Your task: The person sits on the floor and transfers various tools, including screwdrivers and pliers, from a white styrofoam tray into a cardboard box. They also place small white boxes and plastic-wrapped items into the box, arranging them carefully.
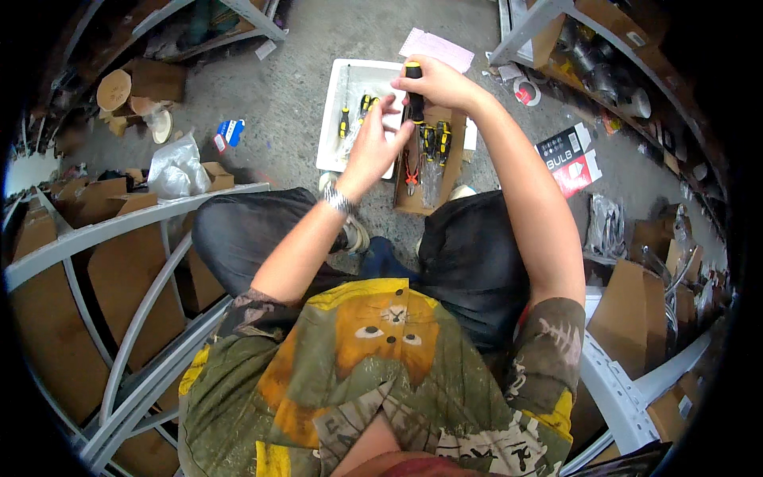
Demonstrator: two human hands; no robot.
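Observation:
My right hand (435,83) is closed around a screwdriver (413,71) with a black and yellow handle, held over the gap between two containers. Just left of it is my left hand (373,147), its fingers apart and curved toward the screwdriver; I see nothing held in it. Beneath the left hand stands a white plastic tray (324,141) with several black and yellow screwdrivers (344,123) in it. Beside it, an open cardboard box (455,171) holds more black and yellow screwdrivers (435,141) and red-handled pliers (412,176).
Pink paper (439,49) lies behind the containers. A flattened bulb carton (568,159) and a tape roll (526,91) lie to the right. Clear plastic wrap (179,168) sits left, above a grey metal rack (143,216). Shelves with cartons flank both sides.

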